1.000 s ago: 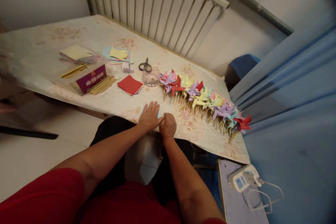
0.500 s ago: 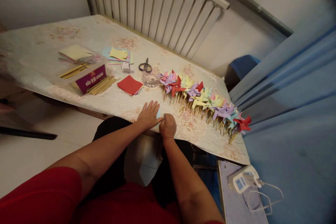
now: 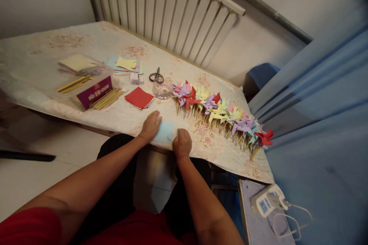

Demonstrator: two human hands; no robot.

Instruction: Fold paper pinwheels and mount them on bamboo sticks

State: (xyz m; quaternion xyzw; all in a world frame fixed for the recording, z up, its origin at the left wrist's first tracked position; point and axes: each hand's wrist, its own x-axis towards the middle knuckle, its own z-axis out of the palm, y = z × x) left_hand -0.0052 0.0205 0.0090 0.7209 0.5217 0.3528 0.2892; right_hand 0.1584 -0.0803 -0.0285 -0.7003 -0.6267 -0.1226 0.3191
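Observation:
A light blue paper square [image 3: 163, 131] lies flat at the table's front edge, with short dark lines near its right side. My left hand [image 3: 150, 126] rests along the paper's left edge, its fingers stretched out. At the right edge is my right hand [image 3: 182, 143], its fingers curled closed; whatever they hold, if anything, is hidden. Just beyond the hands sits a stack of square paper with red on top [image 3: 139, 97]. A clear dish of small shiny pieces [image 3: 162, 92] stands beside that stack, with black-handled scissors [image 3: 156, 77] behind the dish.
A long row of finished paper pinwheels [image 3: 218, 109] on sticks runs along the right. Thin wooden sticks [image 3: 107, 98] lie by a clear box with a purple label [image 3: 94, 92]. Pastel paper [image 3: 126, 63] and small boxes [image 3: 136, 78] are farther back. A white power strip [image 3: 267, 201] sits lower right.
My left hand has slid left off the blue paper to its left edge, uncovering the square. My right hand stays curled at the right edge. The view has shifted slightly.

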